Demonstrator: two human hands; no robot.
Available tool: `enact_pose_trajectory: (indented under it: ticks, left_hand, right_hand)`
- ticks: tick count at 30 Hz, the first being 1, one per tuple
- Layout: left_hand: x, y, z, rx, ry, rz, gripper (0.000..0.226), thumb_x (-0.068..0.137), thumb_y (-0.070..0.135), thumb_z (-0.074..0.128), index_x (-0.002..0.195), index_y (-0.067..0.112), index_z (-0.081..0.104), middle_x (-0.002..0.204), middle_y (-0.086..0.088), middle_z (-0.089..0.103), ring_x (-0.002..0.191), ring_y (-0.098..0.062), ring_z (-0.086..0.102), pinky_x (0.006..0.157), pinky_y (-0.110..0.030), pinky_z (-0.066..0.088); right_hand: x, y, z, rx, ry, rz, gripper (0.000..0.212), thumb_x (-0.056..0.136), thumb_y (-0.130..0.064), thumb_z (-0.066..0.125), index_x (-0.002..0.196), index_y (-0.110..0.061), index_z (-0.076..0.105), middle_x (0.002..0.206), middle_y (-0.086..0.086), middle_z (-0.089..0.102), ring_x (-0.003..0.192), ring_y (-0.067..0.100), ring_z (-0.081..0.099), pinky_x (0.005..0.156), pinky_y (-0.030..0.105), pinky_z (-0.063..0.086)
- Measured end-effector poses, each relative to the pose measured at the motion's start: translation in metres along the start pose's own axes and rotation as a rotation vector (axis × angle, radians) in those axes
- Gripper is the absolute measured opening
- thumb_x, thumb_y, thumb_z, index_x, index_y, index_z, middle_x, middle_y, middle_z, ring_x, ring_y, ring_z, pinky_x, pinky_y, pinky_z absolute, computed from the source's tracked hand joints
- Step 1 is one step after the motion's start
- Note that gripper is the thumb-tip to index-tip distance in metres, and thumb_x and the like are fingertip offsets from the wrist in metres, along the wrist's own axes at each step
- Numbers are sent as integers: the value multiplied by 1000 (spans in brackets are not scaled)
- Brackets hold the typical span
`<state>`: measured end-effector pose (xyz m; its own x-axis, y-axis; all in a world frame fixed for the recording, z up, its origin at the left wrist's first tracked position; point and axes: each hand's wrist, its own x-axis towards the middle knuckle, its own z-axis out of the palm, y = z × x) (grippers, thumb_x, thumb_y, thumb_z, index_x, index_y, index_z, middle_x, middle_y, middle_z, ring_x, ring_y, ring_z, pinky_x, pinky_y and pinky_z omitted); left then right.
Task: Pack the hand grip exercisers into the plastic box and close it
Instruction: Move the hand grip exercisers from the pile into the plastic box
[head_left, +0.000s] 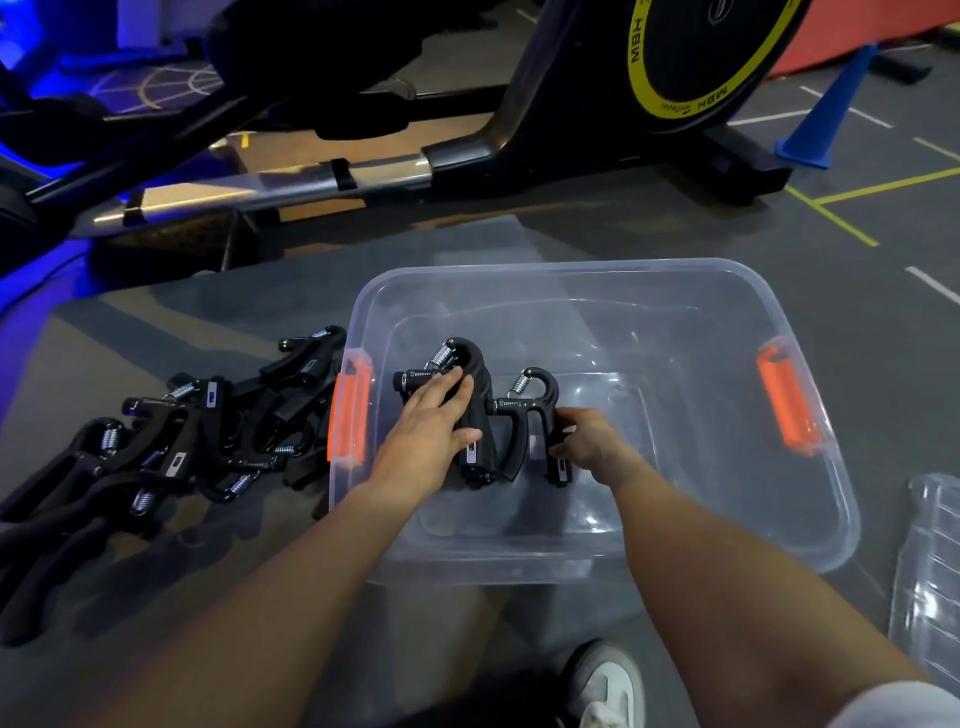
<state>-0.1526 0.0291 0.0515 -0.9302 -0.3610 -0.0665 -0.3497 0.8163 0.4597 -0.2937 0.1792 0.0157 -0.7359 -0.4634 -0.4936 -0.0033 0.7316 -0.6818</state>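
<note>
A clear plastic box (810, 364) with orange latches (784, 397) stands open on the dark floor. Inside its left half my left hand (423, 426) grips a black hand grip exerciser (475, 374), fingers over its top and thumb round its handle. Just to the right my right hand (592, 439) holds a second exerciser (524, 410) by its right handle. Both exercisers stand with their springs up. A pile of several more black exercisers (171, 441) lies on the floor left of the box.
The clear lid (930, 566) lies on the floor at the right edge. A black exercise machine (467, 150) with a yellow-ringed flywheel stands behind the box. A blue cone (831, 109) is at the back right. My white shoe (608, 686) is below the box.
</note>
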Motion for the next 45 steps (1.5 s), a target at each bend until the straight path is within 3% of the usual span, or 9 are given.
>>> enact_pose_trajectory:
  ticks: [6,11,18,23,26,32,36,40,45]
  left_hand:
    - [0,0,0,5,-7,1,62,94,28,49,148,19,20,158,6,11,147,-14,6,120,-31,13]
    - [0,2,-1,-7,-12,-14,62,94,28,50,148,19,20,158,6,11,146,-14,6,120,-30,11]
    - [19,6,-11,15,-140,-36,58,95,27,48,147,15,23,158,3,14,146,-17,11,119,-28,11]
    - [31,13,-28,42,-214,-47,49,95,24,50,141,14,39,153,1,27,141,-20,26,115,-35,25]
    - [27,19,-49,29,-105,-47,41,93,22,52,134,17,48,142,-2,43,131,-24,41,109,-34,34]
    - [-16,-7,-106,-17,136,-72,34,91,23,53,125,23,55,129,-1,53,120,-26,51,98,-41,44]
    - [-58,-53,-134,-31,200,-186,33,89,23,55,122,21,57,124,-4,54,117,-26,53,98,-38,44]
    - [-104,-108,-146,-55,205,-315,38,88,23,58,126,20,55,130,-4,53,121,-26,52,104,-37,41]
    - [-149,-165,-133,-62,153,-441,42,88,25,59,128,20,52,129,-5,51,120,-23,51,103,-36,41]
  right_hand:
    - [4,-3,4,116,-55,35,71,81,17,51,144,-14,37,115,7,56,106,23,54,103,37,44]
    - [1,-6,2,205,25,25,67,84,14,54,143,-15,40,128,12,54,123,26,50,104,40,45]
    - [-3,-36,-20,218,146,-87,57,84,7,62,137,-3,45,133,17,53,122,30,52,99,35,43]
    - [-14,-65,-33,217,209,-117,47,86,4,61,131,0,50,128,20,57,114,32,57,85,31,43]
    - [-24,-92,-32,209,225,-144,44,86,-1,63,128,0,52,119,18,60,95,20,54,78,27,40]
    - [-51,-158,4,203,188,-245,37,85,-1,64,121,3,56,77,2,53,86,18,51,60,17,38]
    - [-69,-197,50,186,122,-307,36,84,-3,66,119,1,58,77,1,55,64,11,49,59,16,36]
    - [-86,-224,106,196,51,-353,36,84,-5,66,118,4,57,90,8,57,84,20,52,61,18,39]
    - [-85,-217,180,188,-30,-255,35,82,-6,68,115,2,60,73,1,56,82,20,54,76,32,47]
